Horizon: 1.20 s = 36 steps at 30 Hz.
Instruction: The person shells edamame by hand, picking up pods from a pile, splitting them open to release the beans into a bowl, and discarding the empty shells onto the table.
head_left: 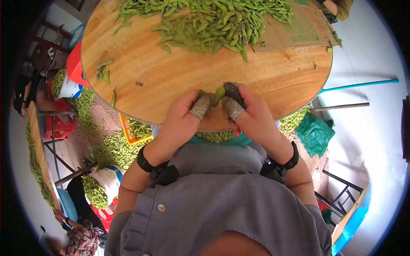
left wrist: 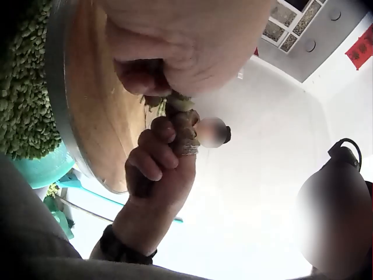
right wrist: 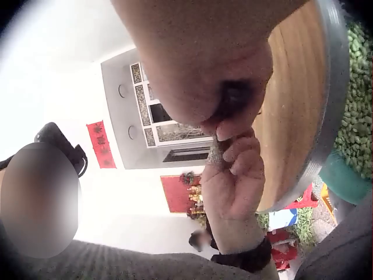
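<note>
A plump green soybean pod [head_left: 219, 94] is pinched between both hands just above the near edge of a round wooden table [head_left: 171, 77]. My left hand [head_left: 184, 112] grips it from the left, its thumb wrapped in a grey speckled covering. From the other side my right hand [head_left: 255, 112] holds it with curled fingers and a similarly wrapped, dark-stained thumb. In the left wrist view, the pod [left wrist: 185, 105] shows pale green between the fingertips. Below the table edge is a teal basin [left wrist: 44, 166] full of shelled beans [left wrist: 26, 87].
A large heap of pods [head_left: 213, 25] covers the table's far side, beside a flattened cardboard sheet [head_left: 294, 32]. More pods lie on the floor and in white buckets [head_left: 112, 179] at left. A green bag [head_left: 315, 134] lies at right. Other people sit at the left.
</note>
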{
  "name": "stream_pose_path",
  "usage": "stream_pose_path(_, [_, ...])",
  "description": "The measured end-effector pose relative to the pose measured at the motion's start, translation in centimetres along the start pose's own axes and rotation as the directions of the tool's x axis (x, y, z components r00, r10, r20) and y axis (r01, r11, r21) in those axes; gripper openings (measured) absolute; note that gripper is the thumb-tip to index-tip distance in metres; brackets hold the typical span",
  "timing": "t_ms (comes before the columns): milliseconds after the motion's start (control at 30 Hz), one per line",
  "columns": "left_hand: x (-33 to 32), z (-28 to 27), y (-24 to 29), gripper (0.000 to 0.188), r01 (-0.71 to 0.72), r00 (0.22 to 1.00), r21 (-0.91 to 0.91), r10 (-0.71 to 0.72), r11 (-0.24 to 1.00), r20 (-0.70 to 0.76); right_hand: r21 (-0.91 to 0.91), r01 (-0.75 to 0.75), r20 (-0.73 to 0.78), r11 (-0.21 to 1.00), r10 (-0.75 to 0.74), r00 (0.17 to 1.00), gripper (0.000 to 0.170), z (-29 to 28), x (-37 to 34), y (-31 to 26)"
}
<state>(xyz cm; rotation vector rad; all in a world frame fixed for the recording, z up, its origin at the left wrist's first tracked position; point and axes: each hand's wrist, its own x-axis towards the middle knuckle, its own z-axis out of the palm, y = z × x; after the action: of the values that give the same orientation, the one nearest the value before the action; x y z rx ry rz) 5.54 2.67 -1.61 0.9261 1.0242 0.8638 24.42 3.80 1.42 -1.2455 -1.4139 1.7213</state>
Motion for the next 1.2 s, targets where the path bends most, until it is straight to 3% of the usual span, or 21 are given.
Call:
stream_pose_path(33, [-0.1,0.0,-0.2,0.024,-0.010,1.000,0.210,0.012,0.978,-0.007,-0.002,-0.001,0.002,1.000,0.001,1.000,0.023,0.0,0.1,0.0])
stream_pose_path(67, [-0.3,-0.1,-0.3,0.024,-0.011,1.000,0.209,0.013,0.978,-0.009,0.032,-0.011,0.014,0.999,0.011,1.000,0.024,0.0,0.2,0.0])
stream_pose_path(133, [-0.8,-0.7,-0.4,0.025,0.011,1.000,-0.112,-0.010,0.994,0.008,0.069,-0.021,0.027,0.997,0.019,0.999,0.024,0.0,0.0,-0.3])
stream_pose_path(267, [-1.1,-0.4,0.5,0.016,0.011,0.998,-0.242,0.003,0.970,0.061,0.078,-0.026,0.101,0.997,0.018,0.995,0.026,-0.2,-1.1,-0.8])
stream_pose_path(333, [-1.4,0.1,0.8,0.019,0.019,0.997,-0.011,-0.018,1.000,0.077,0.041,-0.025,0.135,0.999,0.019,0.991,0.027,-0.2,-1.2,-0.4])
stream_pose_path(433, [-1.3,0.4,1.1,0.020,-0.017,0.994,0.137,0.001,0.990,0.113,0.030,-0.050,0.137,0.998,0.045,0.990,0.030,-0.3,-1.4,-0.1])
stream_pose_path(600, [-1.4,-0.3,1.0,0.017,-0.040,0.986,0.136,0.018,0.990,0.165,0.189,-0.199,0.272,0.962,0.143,0.952,0.031,-1.0,-1.6,-1.1])
stream_pose_path(667, [-1.2,-0.3,0.8,0.016,-0.025,0.987,0.175,-0.003,0.984,0.159,0.190,-0.175,0.257,0.966,0.123,0.959,0.034,-0.9,-1.7,-1.1])
stream_pose_path(700, [-0.8,-0.2,0.3,0.015,-0.318,0.948,0.416,0.286,0.852,0.139,0.189,-0.151,0.241,0.970,0.103,0.965,0.038,-0.8,-1.7,-1.0])
stream_pose_path(733, [-0.6,-0.1,0.0,0.016,-0.529,0.818,0.620,0.541,0.579,0.193,0.190,-0.152,0.242,0.970,0.104,0.965,0.038,-0.7,-1.6,-1.2])
stream_pose_path(767, [-0.7,0.1,-0.1,0.016,-0.527,0.820,0.621,0.538,0.580,0.194,0.113,-0.138,0.213,0.984,0.112,0.971,0.038,-0.6,-1.5,-1.3])
stream_pose_path(833, [-1.1,0.5,0.1,0.018,-0.495,0.790,0.803,0.557,0.332,0.256,0.039,-0.131,0.180,0.991,0.122,0.976,0.039,-0.3,-1.1,-1.1])
stream_pose_path(933, [-0.9,0.0,-0.2,0.018,-0.474,0.813,0.830,0.509,0.296,0.282,0.091,-0.177,0.170,0.980,0.160,0.972,0.041,-0.4,-0.5,-0.1])
stream_pose_path(967, [-1.0,-0.2,0.1,0.018,-0.475,0.815,0.829,0.505,0.297,0.286,0.244,-0.265,0.247,0.933,0.204,0.947,0.037,-0.7,-0.5,0.1])
stream_pose_path(1000, [-1.2,-0.4,0.7,0.019,-0.403,0.908,0.701,0.353,0.589,0.226,0.380,-0.354,0.332,0.855,0.231,0.915,0.033,-0.9,-0.5,0.3])
stream_pose_path(1033, [-1.4,-0.7,1.1,0.020,-0.257,0.963,0.517,0.172,0.817,0.206,0.383,-0.357,0.334,0.852,0.233,0.913,0.033,-1.0,-0.7,0.3])
stream_pose_path(1067, [-1.3,-1.3,0.8,0.020,-0.252,0.964,0.518,0.168,0.817,0.204,0.503,-0.427,0.391,0.751,0.243,0.888,0.030,-1.1,-1.1,0.1])
stream_pose_path(1100, [-1.1,-1.8,0.3,0.022,-0.067,0.962,0.145,0.025,0.987,0.271,0.603,-0.490,0.447,0.629,0.242,0.861,0.027,-1.2,-1.4,0.1])
stream_pose_path(1133, [-1.0,-2.1,0.0,0.024,0.175,0.920,-0.232,-0.075,0.957,0.384,0.604,-0.490,0.447,0.629,0.242,0.861,0.027,-1.2,-1.5,0.1])
stream_pose_path(1167, [-1.0,-2.0,-0.1,0.024,0.175,0.920,-0.230,-0.075,0.957,0.386,0.626,-0.489,0.477,0.608,0.198,0.856,0.026,-1.2,-1.6,0.1])
stream_pose_path(1200, [-0.9,-1.6,-0.1,0.022,0.066,0.947,-0.107,-0.028,0.992,0.320,0.646,-0.488,0.504,0.586,0.153,0.850,0.026,-1.3,-1.7,0.2])
